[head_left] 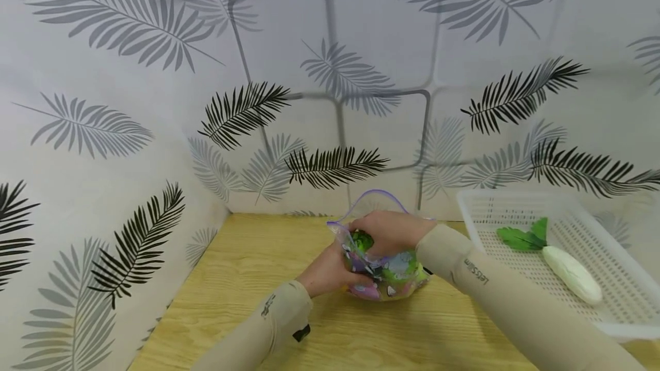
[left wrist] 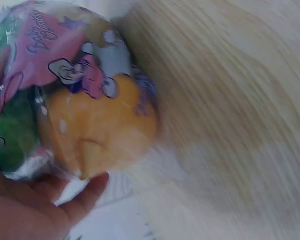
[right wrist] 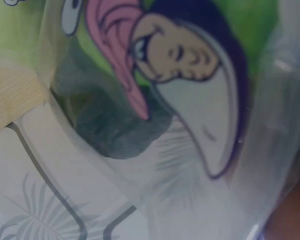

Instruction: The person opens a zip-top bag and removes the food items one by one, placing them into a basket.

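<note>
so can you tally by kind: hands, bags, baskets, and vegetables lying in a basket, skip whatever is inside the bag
Hands: 2 (left hand, right hand)
Bags: 1 (printed clear bag)
Baskets: 1 (white basket)
Vegetables in the basket: 1 (white vegetable with green leaves)
Total: 5

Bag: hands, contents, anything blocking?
Left hand grips bag. Right hand at its open mouth. Orange item, green item inside. Basket apart, right side, not blocking.
</note>
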A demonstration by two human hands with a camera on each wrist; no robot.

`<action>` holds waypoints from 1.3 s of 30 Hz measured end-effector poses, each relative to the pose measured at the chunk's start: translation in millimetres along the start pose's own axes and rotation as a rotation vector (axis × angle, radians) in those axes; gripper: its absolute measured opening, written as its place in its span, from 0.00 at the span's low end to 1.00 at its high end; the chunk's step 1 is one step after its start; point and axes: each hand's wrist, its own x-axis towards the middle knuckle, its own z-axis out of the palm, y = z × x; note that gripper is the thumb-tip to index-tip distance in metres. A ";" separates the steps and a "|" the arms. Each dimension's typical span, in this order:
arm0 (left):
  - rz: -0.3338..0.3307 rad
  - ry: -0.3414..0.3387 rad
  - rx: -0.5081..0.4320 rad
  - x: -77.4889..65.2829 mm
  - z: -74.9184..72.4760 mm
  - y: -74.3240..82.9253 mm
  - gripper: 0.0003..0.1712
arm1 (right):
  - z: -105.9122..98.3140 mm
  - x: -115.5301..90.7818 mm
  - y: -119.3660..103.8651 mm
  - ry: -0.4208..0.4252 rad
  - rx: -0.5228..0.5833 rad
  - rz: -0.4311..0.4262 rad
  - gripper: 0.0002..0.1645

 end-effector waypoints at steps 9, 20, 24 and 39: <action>0.059 -0.099 -0.119 -3.6 1.3 -8.9 0.66 | 4.5 -1.2 1.1 0.008 0.029 0.004 0.35; 0.036 -0.108 -0.025 1.0 2.6 -10.2 0.54 | -19.4 -13.9 1.4 0.149 -0.051 -0.004 0.36; -0.001 -0.073 -0.004 4.6 2.3 -5.1 0.64 | -33.7 -29.1 1.8 0.198 -0.012 0.020 0.38; -0.142 -0.011 0.151 -4.0 3.3 -0.2 0.77 | -65.5 -146.2 29.3 0.425 -0.072 0.211 0.42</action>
